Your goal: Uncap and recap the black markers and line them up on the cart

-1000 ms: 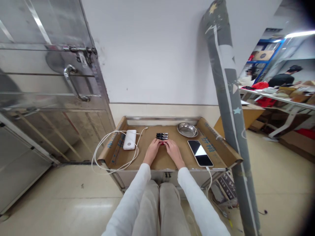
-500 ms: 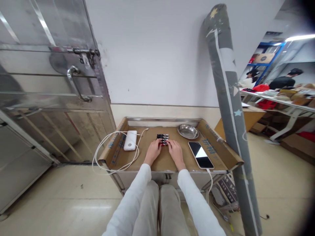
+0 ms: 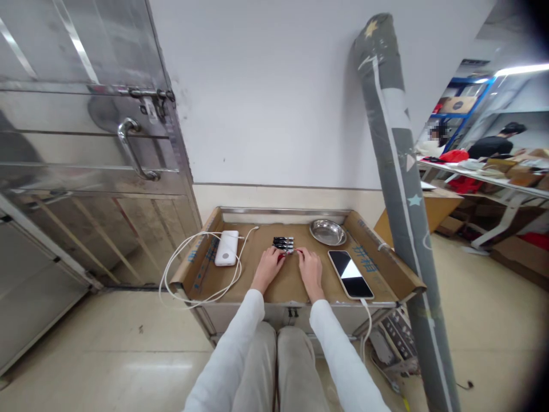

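On the cardboard-lined table (image 3: 291,289), several short black pen-like sticks (image 3: 283,242) with silver ends lie side by side in a row. My left hand (image 3: 268,268) is just in front of the row, its fingers closed on a red-and-silver pen-like stick (image 3: 281,257), mostly hidden by the fingers. To the right, my right hand (image 3: 310,271) pinches a small red piece (image 3: 297,250) at its fingertips, close to the silver end of that stick. Whether the two parts touch cannot be made out.
A white power bank (image 3: 227,248) with a looped cable lies at the left. A round metal dish (image 3: 328,232) and a phone (image 3: 350,275) on a cable are at the right. A tall wrapped roll (image 3: 397,154) leans beside the table; people sit farther right.
My right hand has shifted slightly right, away from my left hand, with a small red piece at its fingertips. The silver end of the held stick now shows between the hands.
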Tool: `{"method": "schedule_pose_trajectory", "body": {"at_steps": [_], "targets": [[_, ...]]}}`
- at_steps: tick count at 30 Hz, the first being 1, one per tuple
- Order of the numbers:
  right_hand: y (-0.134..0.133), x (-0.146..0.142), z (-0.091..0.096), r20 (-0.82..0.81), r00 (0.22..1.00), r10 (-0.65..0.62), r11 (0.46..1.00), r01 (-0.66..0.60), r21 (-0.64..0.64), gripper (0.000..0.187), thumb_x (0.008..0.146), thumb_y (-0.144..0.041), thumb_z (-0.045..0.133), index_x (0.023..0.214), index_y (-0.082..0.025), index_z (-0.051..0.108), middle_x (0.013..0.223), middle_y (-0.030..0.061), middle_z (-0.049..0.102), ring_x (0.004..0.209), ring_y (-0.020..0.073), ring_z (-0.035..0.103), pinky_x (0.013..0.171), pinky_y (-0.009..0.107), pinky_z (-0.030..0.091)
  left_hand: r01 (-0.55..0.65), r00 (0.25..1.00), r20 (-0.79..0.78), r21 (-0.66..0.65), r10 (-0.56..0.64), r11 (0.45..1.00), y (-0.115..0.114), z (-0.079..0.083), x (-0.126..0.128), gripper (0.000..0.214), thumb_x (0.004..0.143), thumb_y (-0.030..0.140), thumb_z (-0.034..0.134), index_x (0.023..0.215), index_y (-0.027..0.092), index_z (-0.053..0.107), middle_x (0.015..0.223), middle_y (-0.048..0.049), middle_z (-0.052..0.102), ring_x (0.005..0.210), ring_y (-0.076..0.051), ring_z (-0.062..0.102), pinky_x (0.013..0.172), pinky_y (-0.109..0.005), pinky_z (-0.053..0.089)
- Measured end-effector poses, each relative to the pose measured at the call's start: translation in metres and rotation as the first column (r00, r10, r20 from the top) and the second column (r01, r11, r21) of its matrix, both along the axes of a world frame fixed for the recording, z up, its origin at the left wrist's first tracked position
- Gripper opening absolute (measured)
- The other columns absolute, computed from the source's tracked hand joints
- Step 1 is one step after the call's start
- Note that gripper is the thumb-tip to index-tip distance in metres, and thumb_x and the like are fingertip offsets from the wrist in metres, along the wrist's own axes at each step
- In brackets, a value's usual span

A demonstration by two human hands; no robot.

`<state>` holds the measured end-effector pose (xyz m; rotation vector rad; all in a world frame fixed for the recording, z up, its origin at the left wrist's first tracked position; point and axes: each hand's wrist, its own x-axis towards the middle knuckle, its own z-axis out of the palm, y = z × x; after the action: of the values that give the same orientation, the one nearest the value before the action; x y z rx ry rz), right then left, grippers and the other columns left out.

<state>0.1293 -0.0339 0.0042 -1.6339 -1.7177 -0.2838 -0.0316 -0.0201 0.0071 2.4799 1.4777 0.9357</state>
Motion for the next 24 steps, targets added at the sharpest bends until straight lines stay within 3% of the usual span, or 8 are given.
{"method": "schedule_pose_trajectory", "body": {"at_steps": [6,8,12,14,18,24], "targets": [[0.002,-0.001,-0.002,-0.009,0.994,0.113,0.993,-0.113,-0.019,0.033,0.096,-0.029,0.032,0.097,-0.019,0.064,0.085,0.0098,0.068,0.077,0.0204,0.060,0.075,0.032,0.042,-0.005,1.000,0.016,0.021,0.004,1.000,-0.001,0.001,-0.001,0.021,0.092,0.023,0.044,0.110,0.022,0.055,0.106,-0.0052,0.059,0.092,-0.019,0.057,0.083,-0.033,0.044],[0.001,-0.004,-0.001,-0.067,0.972,0.224,0.974,-0.226,-0.023,0.032,0.094,-0.027,0.033,0.107,-0.019,0.061,0.094,0.0098,0.068,0.084,0.0207,0.062,0.080,0.033,0.044,0.003,1.000,0.021,0.026,-0.004,1.000,-0.001,0.001,-0.002,0.020,0.092,0.021,0.044,0.109,0.022,0.054,0.106,-0.0047,0.059,0.094,-0.019,0.057,0.084,-0.033,0.043],[-0.002,-0.010,0.004,-0.161,0.874,0.460,0.881,-0.471,-0.041,0.051,0.090,-0.021,0.035,0.141,-0.024,0.031,0.130,0.0073,0.055,0.114,0.0178,0.055,0.092,0.033,0.046,-0.119,0.991,0.060,0.058,0.116,0.991,0.000,0.002,-0.004,0.020,0.092,0.019,0.041,0.107,0.021,0.055,0.103,-0.0055,0.060,0.090,-0.019,0.057,0.083,-0.033,0.043],[-0.003,-0.011,0.006,-0.175,0.868,0.465,0.877,-0.478,-0.039,0.056,0.088,-0.018,0.035,0.143,-0.024,0.026,0.136,0.0068,0.049,0.120,0.0173,0.050,0.097,0.034,0.044,-0.261,0.963,0.086,0.087,0.254,0.961,0.001,0.003,-0.006,0.020,0.092,0.020,0.040,0.105,0.021,0.056,0.099,-0.0069,0.060,0.090,-0.021,0.057,0.083,-0.035,0.043],[-0.002,-0.009,0.005,-0.147,0.900,0.411,0.908,-0.418,-0.023,0.043,0.086,-0.013,0.034,0.126,-0.019,0.049,0.122,0.0083,0.058,0.113,0.0192,0.052,0.098,0.036,0.042,-0.512,0.859,0.081,0.120,0.505,0.851,0.001,0.002,-0.007,0.023,0.091,0.014,0.035,0.097,0.018,0.057,0.097,-0.0108,0.059,0.095,-0.026,0.054,0.084,-0.040,0.043],[0.001,-0.006,0.000,-0.025,0.961,0.275,0.959,-0.276,-0.060,0.031,0.084,-0.009,0.037,0.100,-0.018,0.062,0.096,0.0088,0.058,0.092,0.0208,0.051,0.084,0.034,0.043,-0.601,0.793,-0.070,0.079,0.605,0.796,0.003,0.002,-0.006,0.026,0.088,0.005,0.033,0.099,0.013,0.054,0.101,-0.0114,0.056,0.093,-0.022,0.056,0.082,-0.035,0.046]]}}
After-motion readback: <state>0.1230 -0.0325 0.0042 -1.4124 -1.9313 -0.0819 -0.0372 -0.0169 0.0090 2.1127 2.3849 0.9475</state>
